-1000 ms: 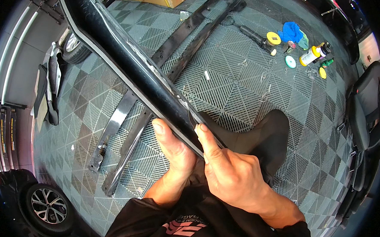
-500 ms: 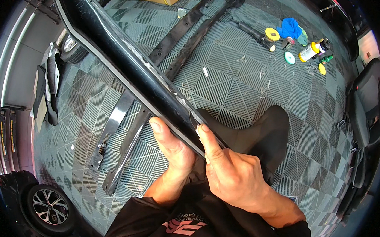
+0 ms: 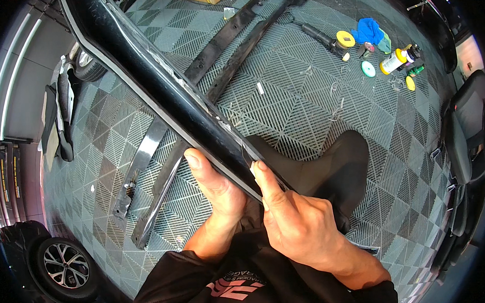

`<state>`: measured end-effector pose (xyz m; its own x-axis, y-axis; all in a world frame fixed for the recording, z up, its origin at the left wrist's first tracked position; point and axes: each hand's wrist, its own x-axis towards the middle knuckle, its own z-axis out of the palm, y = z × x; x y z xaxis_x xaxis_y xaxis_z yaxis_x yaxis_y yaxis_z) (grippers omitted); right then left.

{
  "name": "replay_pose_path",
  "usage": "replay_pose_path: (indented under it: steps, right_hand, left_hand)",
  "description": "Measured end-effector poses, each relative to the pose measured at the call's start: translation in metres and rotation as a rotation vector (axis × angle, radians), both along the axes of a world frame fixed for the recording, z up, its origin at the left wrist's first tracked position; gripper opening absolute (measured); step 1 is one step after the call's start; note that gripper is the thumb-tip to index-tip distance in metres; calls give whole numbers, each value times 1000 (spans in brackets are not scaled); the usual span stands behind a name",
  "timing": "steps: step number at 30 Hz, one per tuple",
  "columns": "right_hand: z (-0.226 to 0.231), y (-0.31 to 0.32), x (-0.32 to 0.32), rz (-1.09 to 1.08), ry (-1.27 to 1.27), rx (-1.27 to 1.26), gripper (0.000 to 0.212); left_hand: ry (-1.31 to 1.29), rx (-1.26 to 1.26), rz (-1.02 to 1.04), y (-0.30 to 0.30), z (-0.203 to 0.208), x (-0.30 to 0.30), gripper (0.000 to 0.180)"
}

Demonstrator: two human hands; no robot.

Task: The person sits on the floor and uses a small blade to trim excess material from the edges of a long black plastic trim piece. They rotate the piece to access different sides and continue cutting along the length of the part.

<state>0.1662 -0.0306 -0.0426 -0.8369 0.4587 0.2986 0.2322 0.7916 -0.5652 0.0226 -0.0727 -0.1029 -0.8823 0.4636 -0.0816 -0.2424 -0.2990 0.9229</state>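
The grey tiled floor [image 3: 306,115] carries loose black trim strips [image 3: 231,42] and, well apart, a cluster of small bottles and tape rolls [image 3: 380,56]. A long black body panel [image 3: 157,84] runs diagonally from the upper left down to the person's lap. The left hand [image 3: 217,188] clasps its lower edge, thumb up along it. The right hand [image 3: 295,220] presses fingers together on the edge just beside.

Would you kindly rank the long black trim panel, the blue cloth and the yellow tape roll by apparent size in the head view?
1. Long black trim panel, though nearness to the camera enlarges it.
2. Blue cloth.
3. Yellow tape roll.
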Motion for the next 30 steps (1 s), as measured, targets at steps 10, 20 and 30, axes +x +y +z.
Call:
replay_pose_path:
  steps: [10, 20, 30]
  right_hand:
    - [-20, -6, 6, -35, 60, 53, 70]
    - [-25, -8, 12, -31, 56, 16, 70]
    - [-27, -10, 20, -32, 49, -11, 69]
  left_hand:
    - [-36, 33, 22, 2, 1, -2, 84]
    - [-49, 47, 1, 1, 4, -4, 83]
    - [-16, 68, 8, 4, 4, -6, 80]
